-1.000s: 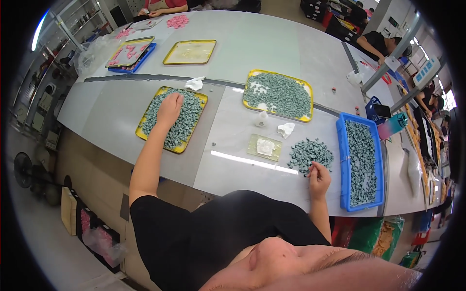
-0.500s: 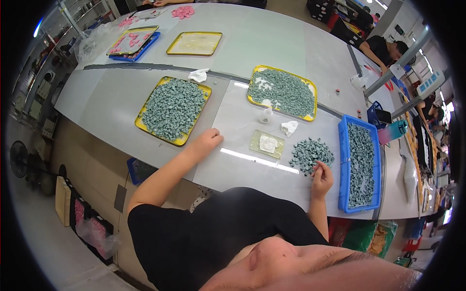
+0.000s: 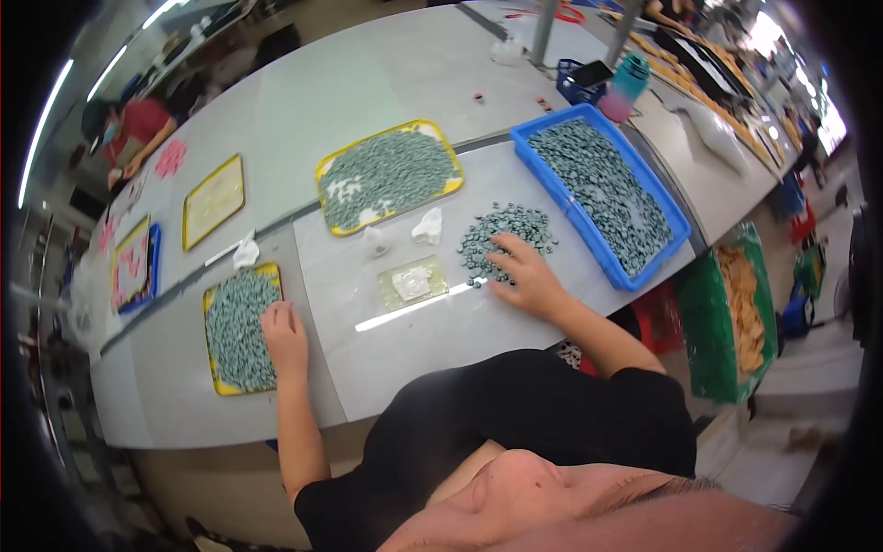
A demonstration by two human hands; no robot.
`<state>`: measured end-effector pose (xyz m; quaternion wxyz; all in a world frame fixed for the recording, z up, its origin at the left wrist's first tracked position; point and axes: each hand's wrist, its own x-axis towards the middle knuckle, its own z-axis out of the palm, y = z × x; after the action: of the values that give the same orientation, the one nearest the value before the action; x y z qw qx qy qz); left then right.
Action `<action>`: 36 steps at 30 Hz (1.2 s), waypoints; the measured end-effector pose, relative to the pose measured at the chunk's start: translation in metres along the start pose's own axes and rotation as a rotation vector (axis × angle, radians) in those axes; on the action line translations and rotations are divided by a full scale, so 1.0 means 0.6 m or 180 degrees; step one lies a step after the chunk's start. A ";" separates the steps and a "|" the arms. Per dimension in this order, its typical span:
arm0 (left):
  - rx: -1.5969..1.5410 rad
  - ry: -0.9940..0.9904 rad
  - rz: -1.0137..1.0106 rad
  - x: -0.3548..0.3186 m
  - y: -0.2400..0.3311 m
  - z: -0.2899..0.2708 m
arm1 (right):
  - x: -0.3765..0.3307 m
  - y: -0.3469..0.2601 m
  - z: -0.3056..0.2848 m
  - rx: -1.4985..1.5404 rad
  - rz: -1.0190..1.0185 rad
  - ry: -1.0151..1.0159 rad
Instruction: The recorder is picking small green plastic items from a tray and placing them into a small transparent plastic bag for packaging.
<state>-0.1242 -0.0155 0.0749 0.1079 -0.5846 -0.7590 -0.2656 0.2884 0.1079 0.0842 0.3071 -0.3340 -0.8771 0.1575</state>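
My right hand [image 3: 531, 279] is over a loose pile of small, shiny dark green pieces [image 3: 501, 230], its fingers spread and touching the near right side of the pile. My left hand [image 3: 287, 342] is at the right edge of a yellow-rimmed tray [image 3: 221, 385] heaped with similar green pieces [image 3: 241, 322]. Its fingers are bent a little and slightly apart; what lies beneath them is hidden. Between the hands lies a pale greenish flat pad [image 3: 388, 293] with a crumpled white tissue [image 3: 411, 281] on it.
Right of the pile stands a blue tray [image 3: 589, 230] of green pieces. Farther back is another yellow-rimmed tray [image 3: 432, 129] of them, near a small white bottle [image 3: 375, 242] and a crumpled tissue [image 3: 429, 226]. A bottle [image 3: 628, 87] stands far right. Another person [image 3: 138, 138] works far left.
The view has swung round. My left hand has gone from the bare table to the heaped tray. My right hand has opened from a pinch and spread over the loose pile.
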 end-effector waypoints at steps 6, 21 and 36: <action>-0.0827 -0.0546 0.0833 0.155 0.134 0.034 | 0.009 0.019 -0.061 -0.0796 -0.0424 -0.0246; 0.0178 -0.1237 0.2112 0.344 0.467 0.142 | -0.104 0.022 -0.214 -0.0583 -0.0331 0.0279; -0.0081 -0.0622 0.2170 0.356 0.480 0.182 | -0.046 0.068 -0.209 -0.0585 -0.0196 0.0144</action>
<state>0.1013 0.2700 0.1648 0.1100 -0.8283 -0.5236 -0.1667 0.4054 0.1275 0.1483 0.2997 -0.3371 -0.8905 0.0593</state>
